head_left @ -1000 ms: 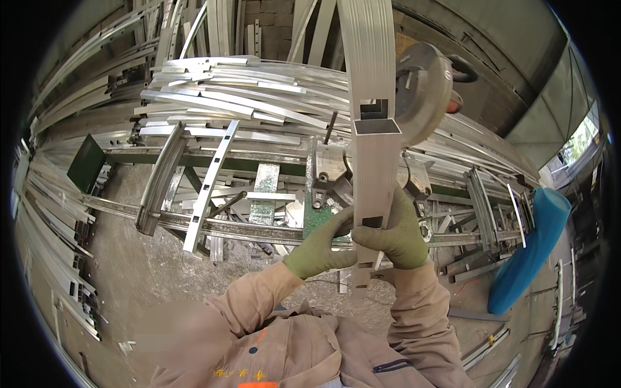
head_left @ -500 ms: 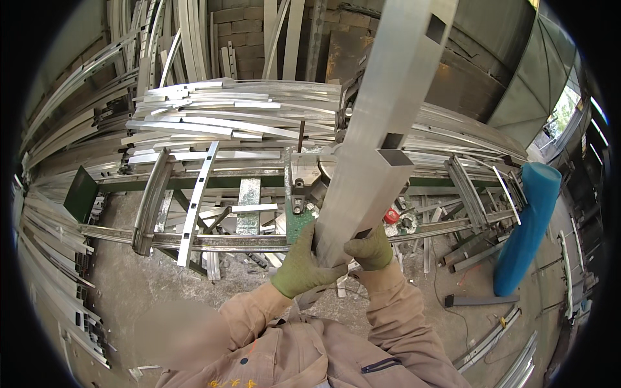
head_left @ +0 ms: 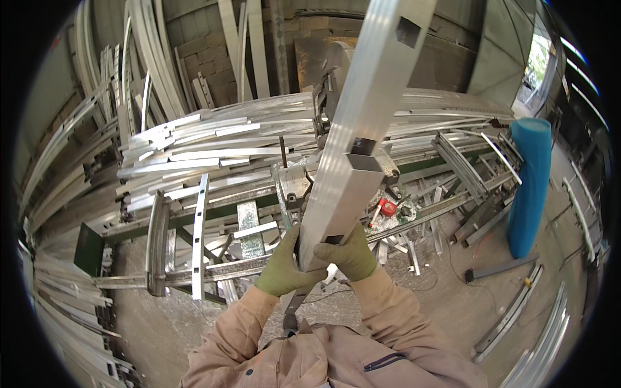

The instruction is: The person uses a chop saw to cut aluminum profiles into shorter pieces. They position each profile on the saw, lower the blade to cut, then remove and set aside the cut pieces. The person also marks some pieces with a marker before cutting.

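My left hand (head_left: pixel 284 266), in a green glove, is closed around the left side of a long silvery metal tube (head_left: pixel 381 71) with square cut-outs. It rises steeply and leaves the picture at the top. Against its near face lies a shorter metal tube (head_left: pixel 343 200), its open upper end facing up. My right hand (head_left: pixel 354 255), also gloved, grips the pair from the right, thumb beside a cut-out low on the shorter tube. Behind the tubes stands a green-bedded cutting machine (head_left: pixel 294 184), partly hidden by them. A red, round-headed object (head_left: pixel 387 207) sits on the bed.
A metal rail stand (head_left: pixel 246 268) runs across in front of me, with a punched bar (head_left: pixel 200 239) laid over it. Long metal profiles (head_left: pixel 213 155) are piled behind. At the right stands a blue roll (head_left: pixel 530 187); more profiles (head_left: pixel 511 317) lie on the floor there.
The view has turned, so the bench now slants up to the right. Both tubes and my hands appear slightly farther left in the picture; my grip looks the same.
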Demonstrator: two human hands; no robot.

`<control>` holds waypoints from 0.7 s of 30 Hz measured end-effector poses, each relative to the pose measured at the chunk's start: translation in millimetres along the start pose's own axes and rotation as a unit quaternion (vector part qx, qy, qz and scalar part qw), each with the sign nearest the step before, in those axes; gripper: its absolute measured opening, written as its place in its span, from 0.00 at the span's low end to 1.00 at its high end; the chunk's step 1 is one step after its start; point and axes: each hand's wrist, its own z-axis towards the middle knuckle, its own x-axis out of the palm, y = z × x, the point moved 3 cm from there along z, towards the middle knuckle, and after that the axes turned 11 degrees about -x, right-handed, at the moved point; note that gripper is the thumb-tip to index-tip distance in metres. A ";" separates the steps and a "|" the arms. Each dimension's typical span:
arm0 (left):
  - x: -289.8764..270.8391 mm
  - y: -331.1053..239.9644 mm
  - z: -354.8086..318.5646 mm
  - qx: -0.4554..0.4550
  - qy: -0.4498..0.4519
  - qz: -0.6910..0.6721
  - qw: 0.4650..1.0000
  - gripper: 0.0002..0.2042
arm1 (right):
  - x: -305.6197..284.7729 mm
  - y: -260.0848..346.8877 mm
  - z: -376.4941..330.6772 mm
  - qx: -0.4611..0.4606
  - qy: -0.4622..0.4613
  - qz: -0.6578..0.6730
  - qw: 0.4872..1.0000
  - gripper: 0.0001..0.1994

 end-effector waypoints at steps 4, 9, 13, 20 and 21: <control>-26.7 -3.2 -2.3 -0.018 0.113 -0.048 0.992 0.56 | 27.9 4.6 -11.6 -0.053 -0.076 -0.123 0.988 0.56; -50.0 5.7 -18.8 -0.113 0.204 -0.099 0.967 0.52 | 52.6 7.5 -31.6 -0.077 -0.136 -0.222 0.963 0.53; -58.9 17.3 -30.8 -0.114 0.206 -0.182 0.955 0.58 | 54.7 12.8 -44.7 -0.076 -0.147 -0.242 0.956 0.54; -48.9 19.4 -33.6 -0.147 0.268 -0.180 0.935 0.60 | 43.8 22.5 -67.1 -0.057 -0.147 -0.211 0.965 0.53; -45.8 18.9 -33.2 -0.154 0.280 -0.175 0.931 0.60 | 41.4 23.8 -68.7 -0.049 -0.149 -0.230 0.960 0.53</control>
